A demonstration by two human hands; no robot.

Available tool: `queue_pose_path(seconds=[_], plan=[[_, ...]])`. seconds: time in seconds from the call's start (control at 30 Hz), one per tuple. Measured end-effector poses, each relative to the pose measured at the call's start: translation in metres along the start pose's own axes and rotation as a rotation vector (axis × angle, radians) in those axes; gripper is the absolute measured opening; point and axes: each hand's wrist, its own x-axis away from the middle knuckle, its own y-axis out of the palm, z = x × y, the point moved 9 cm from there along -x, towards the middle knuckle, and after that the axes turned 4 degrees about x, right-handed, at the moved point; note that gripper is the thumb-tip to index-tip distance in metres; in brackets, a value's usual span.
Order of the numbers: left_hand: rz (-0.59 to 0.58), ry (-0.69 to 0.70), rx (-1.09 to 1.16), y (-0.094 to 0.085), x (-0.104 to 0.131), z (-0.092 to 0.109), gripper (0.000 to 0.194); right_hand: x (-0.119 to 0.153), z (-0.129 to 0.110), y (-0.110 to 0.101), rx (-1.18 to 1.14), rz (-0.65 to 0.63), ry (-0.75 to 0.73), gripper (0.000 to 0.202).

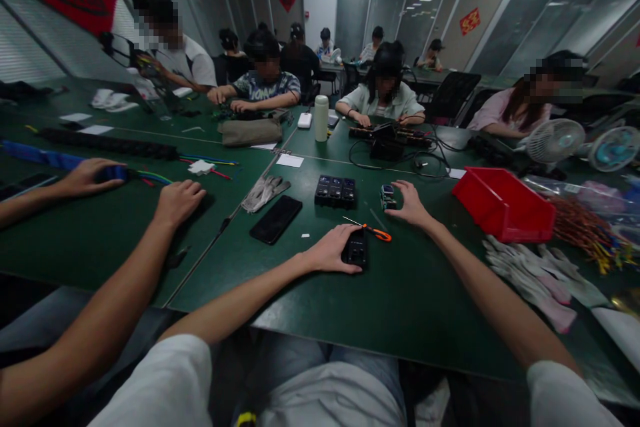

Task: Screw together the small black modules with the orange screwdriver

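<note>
My left hand (331, 248) grips a black box-shaped module (356, 248) lying on the green table, thumb at its near edge and fingers at its far side. My right hand (413, 205) is closed around the right side of a small electronic module (387, 197); whether the fingertips press on it is hard to see. Between the hands lies a screwdriver (379, 233) with an orange and black handle and a thin shaft pointing left. Beyond it, several similar black modules (335, 191) stand together in a block.
Left of my hands are a black phone (276, 219) and a grey glove (265, 193). To the right stand a red bin (505, 207), more gloves (530, 273) and bundled wires (590, 227). A neighbour's hands (181, 203) rest at the left. A pale green bottle (321, 118) stands farther back.
</note>
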Motion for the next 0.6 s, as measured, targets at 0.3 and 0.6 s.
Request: queue_pose_path(seconds=[0.3, 0.6], plan=[[0.005, 0.003, 0.009, 0.000, 0.002, 0.000, 0.095, -0.020, 0.042, 0.029, -0.320, -0.254, 0.123, 0.096], [0.024, 0.017, 0.033, 0.000, 0.002, -0.001, 0.097, 0.003, 0.006, 0.012, -0.396, -0.113, 0.198, 0.091]])
